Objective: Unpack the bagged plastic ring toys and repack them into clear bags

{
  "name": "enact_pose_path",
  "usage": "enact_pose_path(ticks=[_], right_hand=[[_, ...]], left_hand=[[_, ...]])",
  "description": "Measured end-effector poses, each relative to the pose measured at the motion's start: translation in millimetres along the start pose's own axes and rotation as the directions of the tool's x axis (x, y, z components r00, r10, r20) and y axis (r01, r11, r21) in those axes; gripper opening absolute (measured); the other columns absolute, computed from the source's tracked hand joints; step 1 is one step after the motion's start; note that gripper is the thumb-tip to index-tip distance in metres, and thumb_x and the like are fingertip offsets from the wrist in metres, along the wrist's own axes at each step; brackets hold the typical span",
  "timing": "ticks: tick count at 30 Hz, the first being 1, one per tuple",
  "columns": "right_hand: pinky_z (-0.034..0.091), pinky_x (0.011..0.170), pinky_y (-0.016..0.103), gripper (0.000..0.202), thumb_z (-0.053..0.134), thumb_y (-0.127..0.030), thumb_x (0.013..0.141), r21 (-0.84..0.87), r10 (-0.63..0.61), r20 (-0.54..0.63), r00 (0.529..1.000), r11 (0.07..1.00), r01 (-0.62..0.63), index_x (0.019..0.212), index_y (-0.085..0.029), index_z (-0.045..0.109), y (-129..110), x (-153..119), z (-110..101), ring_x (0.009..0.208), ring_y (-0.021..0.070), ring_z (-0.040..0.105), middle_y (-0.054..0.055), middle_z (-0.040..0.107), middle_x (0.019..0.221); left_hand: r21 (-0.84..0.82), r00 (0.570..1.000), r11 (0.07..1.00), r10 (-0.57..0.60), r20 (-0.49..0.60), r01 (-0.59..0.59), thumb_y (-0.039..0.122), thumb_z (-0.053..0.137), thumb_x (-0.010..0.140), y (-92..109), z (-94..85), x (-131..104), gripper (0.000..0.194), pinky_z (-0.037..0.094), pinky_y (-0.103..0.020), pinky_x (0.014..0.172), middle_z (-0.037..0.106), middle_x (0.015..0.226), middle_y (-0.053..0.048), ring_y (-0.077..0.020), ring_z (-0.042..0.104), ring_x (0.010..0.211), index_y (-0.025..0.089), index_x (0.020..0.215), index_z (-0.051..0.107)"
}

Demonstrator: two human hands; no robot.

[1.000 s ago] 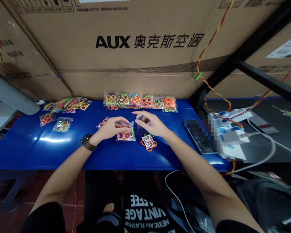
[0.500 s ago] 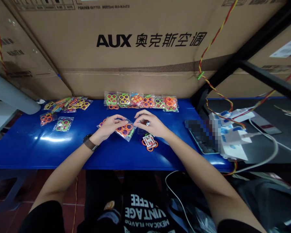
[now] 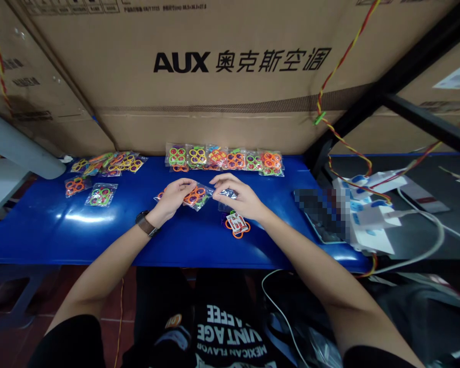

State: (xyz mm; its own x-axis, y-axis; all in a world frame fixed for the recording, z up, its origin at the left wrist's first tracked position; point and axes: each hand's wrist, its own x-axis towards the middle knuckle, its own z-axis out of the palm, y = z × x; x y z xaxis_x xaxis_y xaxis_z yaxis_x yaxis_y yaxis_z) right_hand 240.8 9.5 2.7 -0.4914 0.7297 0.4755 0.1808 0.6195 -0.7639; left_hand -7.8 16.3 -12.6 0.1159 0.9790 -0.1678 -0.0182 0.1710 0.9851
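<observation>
My left hand point(image 3: 174, 197) is closed on a clear packet of orange rings point(image 3: 195, 195), above the blue table. The fingertips of my right hand point(image 3: 237, 195) pinch the right edge of the same packet. Beneath my right hand lies a clear plastic bag point(image 3: 227, 194), partly hidden by the fingers. Just in front of it, loose orange rings point(image 3: 238, 235) rest on the table with a white and red card point(image 3: 236, 223) on top and something purple at their left.
Filled packets point(image 3: 215, 157) line the table's back edge. More packets point(image 3: 122, 162) are heaped at the left, with two separate ones nearer. A phone point(image 3: 320, 217), white plugs and cables point(image 3: 425, 214) lie at the right. A cardboard box point(image 3: 214, 112) stands behind.
My left hand has drawn slightly back from the packet's right part, and the packet has tilted and shifted up a little. My right hand stays at its edge.
</observation>
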Motion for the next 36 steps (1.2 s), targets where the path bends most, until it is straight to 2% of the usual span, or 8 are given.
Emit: enact_pose_path(ticks=[3, 6, 10, 14, 20, 27, 32, 36], right_hand=[[0.057, 0.101, 0.048, 0.016, 0.072, -0.044, 0.098, 0.045, 0.052, -0.077, 0.996, 0.998, -0.048, 0.106, -0.029, 0.074, 8.5, 1.1, 3.1, 0.107, 0.0228, 0.069, 0.006, 0.069, 0.124], [0.061, 0.084, 0.040, 0.040, 0.068, -0.051, 0.099, 0.068, 0.136, -0.086, 0.987, 0.989, -0.130, 0.133, -0.030, 0.066, 13.3, 1.5, 3.5, 0.089, 0.0189, 0.068, 0.008, 0.068, 0.126], [0.059, 0.097, 0.044, 0.059, 0.075, -0.053, 0.095, -0.106, 0.029, -0.017, 0.999, 0.994, -0.031, 0.147, -0.032, 0.059, 9.6, -1.1, -0.5, 0.107, 0.0243, 0.068, 0.010, 0.066, 0.133], [0.050, 0.113, 0.053, 0.043, 0.078, -0.049, 0.094, -0.290, -0.118, 0.145, 0.982, 0.944, 0.156, 0.134, -0.034, 0.070, 8.0, -4.1, 0.8, 0.131, 0.0293, 0.061, 0.008, 0.064, 0.140], [0.052, 0.108, 0.047, 0.015, 0.066, -0.041, 0.104, -0.289, -0.100, 0.164, 0.981, 0.946, 0.144, 0.109, -0.031, 0.075, 13.3, -3.6, 3.9, 0.122, 0.0247, 0.064, 0.005, 0.069, 0.131], [0.053, 0.107, 0.049, 0.009, 0.068, -0.035, 0.103, -0.305, -0.175, 0.082, 0.981, 0.933, 0.192, 0.108, -0.032, 0.075, 3.6, -4.2, 4.1, 0.121, 0.0249, 0.065, 0.004, 0.068, 0.137], [0.057, 0.099, 0.050, 0.005, 0.073, -0.032, 0.100, -0.295, -0.287, -0.163, 0.944, 0.927, 0.231, 0.103, -0.034, 0.075, -2.9, -3.1, 5.4, 0.106, 0.0241, 0.068, 0.001, 0.071, 0.135], [0.059, 0.097, 0.052, 0.011, 0.074, -0.036, 0.098, -0.244, -0.236, -0.280, 0.931, 0.955, 0.169, 0.109, -0.036, 0.074, -2.6, -2.5, 3.0, 0.113, 0.0269, 0.069, 0.002, 0.071, 0.133]], left_hand=[[0.047, 1.000, 0.999, -0.004, -0.022, 0.005, 0.041, 0.078, 0.094, 1.6, -1.3, -0.6, 0.026, 0.056, -0.026, 0.062, 0.079, 0.098, -0.007, -0.0164, 0.073, 0.075, 0.021, 0.109, 0.074], [0.119, 0.998, 0.991, 0.062, -0.007, -0.061, 0.041, 0.076, 0.095, 1.0, -5.5, 0.7, 0.026, 0.055, -0.027, 0.061, 0.078, 0.096, -0.006, -0.0166, 0.072, 0.073, 0.022, 0.113, 0.072], [0.255, 0.971, 0.938, 0.234, 0.041, -0.236, 0.036, 0.072, 0.096, -2.2, -9.0, 2.5, 0.022, 0.056, -0.027, 0.068, 0.077, 0.098, -0.006, -0.0172, 0.072, 0.082, 0.020, 0.112, 0.071], [0.325, 0.963, 0.906, 0.257, 0.082, -0.270, 0.035, 0.069, 0.098, -0.7, -6.2, -1.0, 0.024, 0.054, -0.027, 0.067, 0.076, 0.096, -0.005, -0.0160, 0.070, 0.079, 0.020, 0.117, 0.069], [0.229, 0.974, 0.957, 0.136, 0.181, -0.176, 0.043, 0.072, 0.097, 8.6, -3.4, -7.8, 0.039, 0.045, -0.026, 0.049, 0.074, 0.103, -0.005, -0.0105, 0.058, 0.057, 0.027, 0.132, 0.066], [0.051, 0.955, 0.998, 0.014, 0.297, -0.030, 0.038, 0.090, 0.084, 18.0, -6.4, -9.3, 0.064, 0.044, -0.022, 0.049, 0.072, 0.110, -0.009, -0.0109, 0.062, 0.067, 0.026, 0.141, 0.064], [-0.150, 0.946, 0.988, 0.028, 0.323, 0.022, 0.041, 0.092, 0.083, 24.0, -8.3, -10.2, 0.073, 0.038, -0.019, 0.048, 0.072, 0.114, -0.009, -0.0069, 0.057, 0.062, 0.032, 0.148, 0.060], [-0.200, 0.951, 0.980, 0.063, 0.301, -0.001, 0.045, 0.092, 0.082, 26.8, -9.5, -9.2, 0.073, 0.040, -0.019, 0.049, 0.073, 0.118, -0.009, -0.0099, 0.062, 0.066, 0.036, 0.147, 0.062]])
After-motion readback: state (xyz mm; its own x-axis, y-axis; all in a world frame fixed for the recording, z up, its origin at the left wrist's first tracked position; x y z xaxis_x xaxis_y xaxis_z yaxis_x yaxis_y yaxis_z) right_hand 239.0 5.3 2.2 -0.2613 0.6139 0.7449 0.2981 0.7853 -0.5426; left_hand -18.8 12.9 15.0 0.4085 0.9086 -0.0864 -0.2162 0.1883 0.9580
